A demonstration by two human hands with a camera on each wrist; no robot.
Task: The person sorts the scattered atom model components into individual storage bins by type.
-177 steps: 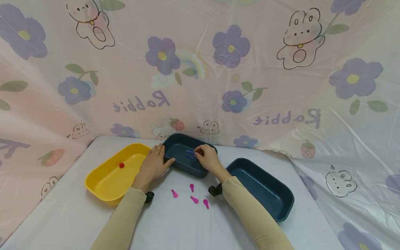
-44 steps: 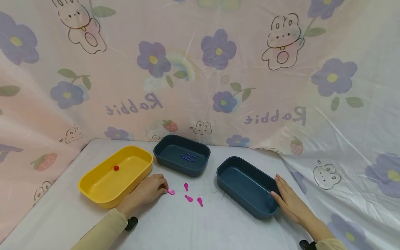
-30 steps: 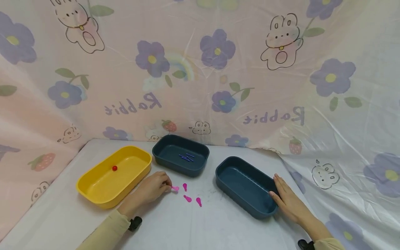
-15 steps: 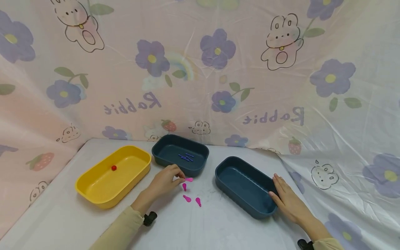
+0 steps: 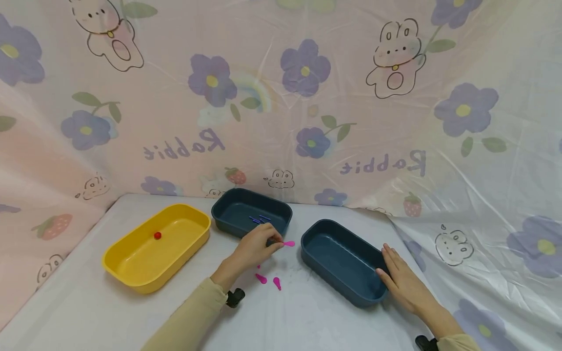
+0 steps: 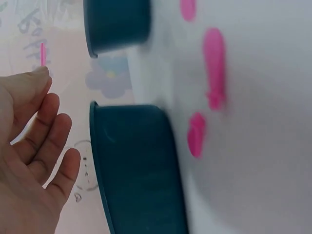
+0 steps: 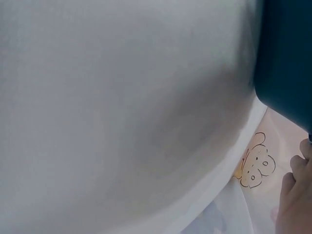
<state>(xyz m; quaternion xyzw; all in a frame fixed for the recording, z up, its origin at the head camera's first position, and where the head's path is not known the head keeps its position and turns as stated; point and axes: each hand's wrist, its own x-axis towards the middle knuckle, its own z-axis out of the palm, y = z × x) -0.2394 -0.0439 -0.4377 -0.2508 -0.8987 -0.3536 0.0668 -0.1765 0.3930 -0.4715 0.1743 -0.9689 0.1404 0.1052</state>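
My left hand [image 5: 252, 248] pinches a small pink bulb-shaped piece [image 5: 289, 243] by its thin end, between thumb and forefinger. It is held in the air between the two dark blue trays; in the left wrist view the piece [image 6: 43, 54] shows edge-on above the fingertips. More pink pieces [image 5: 277, 283] like it lie on the white cloth below, one mostly covered by the left hand. At the right, my right hand [image 5: 406, 285] rests with straight fingers along the rim of the right dark blue tray [image 5: 347, 287]. Its knuckles show at the right wrist view's edge.
Behind the left hand stands the second dark blue tray [image 5: 228, 225], with several thin blue sticks [image 5: 254, 220] inside. A yellow tray [image 5: 131, 280] at the left holds a red ball [image 5: 157, 235]. A printed curtain [image 5: 263, 146] hangs at the back.
Both hands have left the back tray; the right went to the right tray's rim. The left picked up a pink piece from the cloth and has carried it right, towards that tray.
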